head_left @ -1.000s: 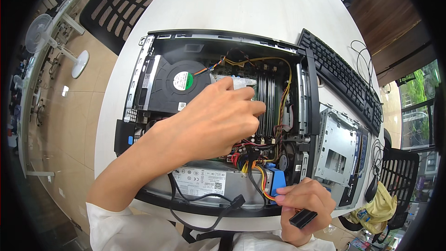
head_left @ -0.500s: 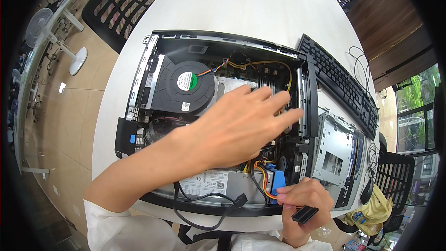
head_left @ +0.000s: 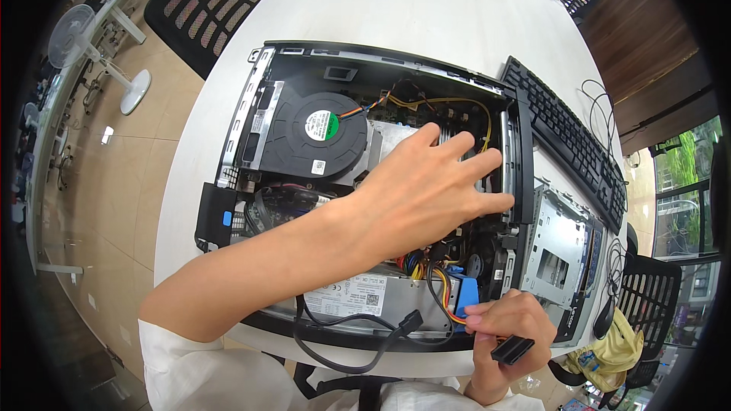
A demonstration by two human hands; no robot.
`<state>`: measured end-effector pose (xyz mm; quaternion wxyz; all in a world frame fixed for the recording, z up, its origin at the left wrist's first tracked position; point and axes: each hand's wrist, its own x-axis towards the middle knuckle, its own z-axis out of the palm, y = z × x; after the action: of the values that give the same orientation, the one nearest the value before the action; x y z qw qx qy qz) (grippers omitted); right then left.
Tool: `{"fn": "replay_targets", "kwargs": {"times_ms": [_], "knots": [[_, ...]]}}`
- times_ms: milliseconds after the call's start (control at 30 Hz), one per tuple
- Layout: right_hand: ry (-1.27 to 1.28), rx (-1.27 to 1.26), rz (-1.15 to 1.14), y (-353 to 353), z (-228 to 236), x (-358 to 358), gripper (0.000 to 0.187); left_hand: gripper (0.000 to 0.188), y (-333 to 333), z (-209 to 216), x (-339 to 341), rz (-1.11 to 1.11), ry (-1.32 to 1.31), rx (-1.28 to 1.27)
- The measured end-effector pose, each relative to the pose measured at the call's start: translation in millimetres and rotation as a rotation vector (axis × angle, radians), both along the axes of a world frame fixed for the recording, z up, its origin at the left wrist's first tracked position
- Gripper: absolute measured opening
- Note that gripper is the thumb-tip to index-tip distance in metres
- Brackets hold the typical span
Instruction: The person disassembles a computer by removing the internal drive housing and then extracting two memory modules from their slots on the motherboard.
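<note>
One long white counter (head_left: 381,0) runs from the top of the frame down through the middle, with a black chair (head_left: 217,4) beside it at upper left. On it, a computer (head_left: 523,137) lies flat across the centre, its insides showing. A black keyboard (head_left: 567,137) slants along the right, and below that sits a metal tray (head_left: 552,228) at the right of centre. Along the near edge of the computer is a grey metal box (head_left: 415,289) bearing a white label. A round black fan (head_left: 346,156) fills the upper left part of the computer.

The left hand (head_left: 445,179) is palm down over the right half of the computer, fingers spread wide; nothing shows in its grasp, and whether its fingertips touch anything I cannot tell. At lower right, the right hand (head_left: 512,332) is curled, thumb and finger pinched on coloured wires (head_left: 446,294) that come from the computer. A loose black cable (head_left: 362,370) loops over the near edge at lower centre. A blue latch (head_left: 467,294) is just beside the right thumb, and a small black plug (head_left: 512,349) lies against the curled fingers.
</note>
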<state>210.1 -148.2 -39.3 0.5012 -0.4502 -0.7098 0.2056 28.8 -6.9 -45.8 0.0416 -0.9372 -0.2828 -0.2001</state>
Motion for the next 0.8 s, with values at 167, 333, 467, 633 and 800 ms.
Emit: {"fn": "replay_targets", "kwargs": {"times_ms": [167, 333, 467, 633, 800], "knots": [[0.001, -0.005, 0.006, 0, -1, 0, 0.024, 0.053, 1, 2, -1, -0.009, -0.003, -0.027], [-0.006, -0.001, 0.008, 0, -3, 2, 0.025, 0.056, -2, 1, -9, -0.020, -0.064, -0.077], [0.028, 0.011, 0.009, 0, -6, 1, 0.027, 0.030, -1, 18, -20, 0.091, -0.007, -0.122], [0.017, 0.025, -0.009, -1, -6, 0, 0.030, 0.019, 2, 30, -38, 0.130, -0.050, -0.195], [0.071, 0.010, -0.013, -1, -6, -2, 0.031, 0.021, 0, 32, -40, 0.065, -0.018, -0.313]]}}
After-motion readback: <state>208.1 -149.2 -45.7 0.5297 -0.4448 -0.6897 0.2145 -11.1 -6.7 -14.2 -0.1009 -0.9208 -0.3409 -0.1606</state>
